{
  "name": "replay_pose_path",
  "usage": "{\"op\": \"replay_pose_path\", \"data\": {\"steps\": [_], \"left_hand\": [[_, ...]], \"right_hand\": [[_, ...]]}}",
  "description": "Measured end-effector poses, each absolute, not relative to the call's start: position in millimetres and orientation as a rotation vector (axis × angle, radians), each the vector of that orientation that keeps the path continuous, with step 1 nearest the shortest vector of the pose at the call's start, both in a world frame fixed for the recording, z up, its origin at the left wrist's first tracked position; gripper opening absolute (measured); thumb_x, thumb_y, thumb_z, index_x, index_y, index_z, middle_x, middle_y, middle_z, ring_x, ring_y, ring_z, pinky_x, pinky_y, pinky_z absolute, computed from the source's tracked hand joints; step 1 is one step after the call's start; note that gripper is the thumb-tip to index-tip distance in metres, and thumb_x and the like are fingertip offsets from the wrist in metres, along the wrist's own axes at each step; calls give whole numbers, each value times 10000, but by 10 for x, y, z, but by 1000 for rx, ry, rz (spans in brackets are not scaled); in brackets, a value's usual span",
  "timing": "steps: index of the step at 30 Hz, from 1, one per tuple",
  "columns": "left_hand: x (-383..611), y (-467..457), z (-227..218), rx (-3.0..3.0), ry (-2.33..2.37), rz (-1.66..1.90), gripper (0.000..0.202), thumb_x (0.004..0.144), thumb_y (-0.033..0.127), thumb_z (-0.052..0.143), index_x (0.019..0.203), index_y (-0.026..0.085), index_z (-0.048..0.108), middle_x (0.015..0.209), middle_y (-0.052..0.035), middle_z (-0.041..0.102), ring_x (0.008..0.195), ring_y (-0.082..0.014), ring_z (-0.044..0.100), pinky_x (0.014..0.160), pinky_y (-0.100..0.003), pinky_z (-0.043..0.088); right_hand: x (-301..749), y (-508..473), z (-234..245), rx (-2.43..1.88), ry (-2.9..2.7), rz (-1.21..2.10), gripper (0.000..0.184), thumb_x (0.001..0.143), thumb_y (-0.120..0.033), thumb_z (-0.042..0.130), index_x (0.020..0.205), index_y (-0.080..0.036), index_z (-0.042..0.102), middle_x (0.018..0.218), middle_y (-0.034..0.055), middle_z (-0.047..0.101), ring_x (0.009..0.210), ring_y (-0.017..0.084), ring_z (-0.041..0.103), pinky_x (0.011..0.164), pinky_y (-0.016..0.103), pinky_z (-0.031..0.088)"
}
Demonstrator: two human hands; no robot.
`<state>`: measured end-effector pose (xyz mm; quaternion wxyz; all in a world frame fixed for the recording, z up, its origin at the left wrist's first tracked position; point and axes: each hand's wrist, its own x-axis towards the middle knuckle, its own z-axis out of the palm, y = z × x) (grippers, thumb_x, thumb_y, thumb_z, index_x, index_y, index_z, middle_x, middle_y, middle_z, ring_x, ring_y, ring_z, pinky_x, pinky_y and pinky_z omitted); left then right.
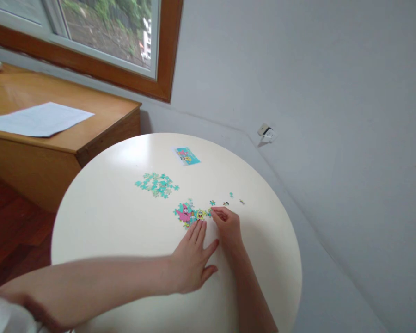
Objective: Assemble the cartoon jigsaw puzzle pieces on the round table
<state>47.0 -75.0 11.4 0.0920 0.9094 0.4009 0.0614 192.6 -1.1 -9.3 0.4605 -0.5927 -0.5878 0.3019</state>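
A partly joined jigsaw puzzle [185,212] with a pink starfish and a yellow sponge figure lies on the white round table [118,231]. My left hand [194,256] rests open and flat, fingertips on the puzzle's lower edge, thumb spread to the right. At the puzzle's right side, my right hand [228,224] pinches a small puzzle piece [210,212] between thumb and forefinger. Whether that piece touches the joined part I cannot tell. Just beyond this hand lie several loose pieces [212,202].
A heap of teal puzzle pieces [157,185] lies left of the joined part. Farther back is a picture card [187,156] with the same figures. A wooden desk [114,108] bearing white paper [38,119] stands at the left; a wall [333,115] borders the table's right.
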Motion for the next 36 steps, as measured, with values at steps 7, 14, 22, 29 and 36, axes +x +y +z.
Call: {"op": "replay_pose_path", "data": {"steps": [7,14,22,29,36], "left_hand": [[481,-751,81,2697,1187,179,621,865,540,313,1355,170,408,1434,-213,309,1328,-385,240,1042,-546,172],[483,-746,5,2726,1201,255,610,855,549,344,1344,193,418,1454,-179,289,1320,-366,271,1056,-549,107],[460,-745,32,2738,1193,221,611,868,556,294,1349,199,412,1449,-177,300,1329,-380,242,1050,-555,99],[462,-748,68,2724,1187,191,611,867,548,306,1351,190,410,1443,-184,310,1323,-382,251,1047,-553,117],[467,-745,16,2734,1193,218,605,873,547,289,1354,199,403,1450,-189,291,1330,-387,232,1044,-554,105]], "right_hand": [[1889,-38,-36,-1470,-1502,816,175,648,-322,625,711,-169,680,690,62,709,642,196,657,648,316,518],[1897,-49,-16,-1458,-1566,837,179,659,-314,615,721,-162,686,712,63,710,652,191,651,657,312,507],[1898,-52,0,-1474,-1603,818,158,656,-303,611,692,-166,682,684,57,704,628,186,641,628,302,503],[1888,-67,27,-1465,-1656,814,140,666,-278,588,660,-166,673,660,44,693,607,169,618,618,286,486],[1864,-71,42,-1468,-1644,817,142,659,-287,587,640,-164,656,643,44,686,589,163,608,601,278,483]]}}
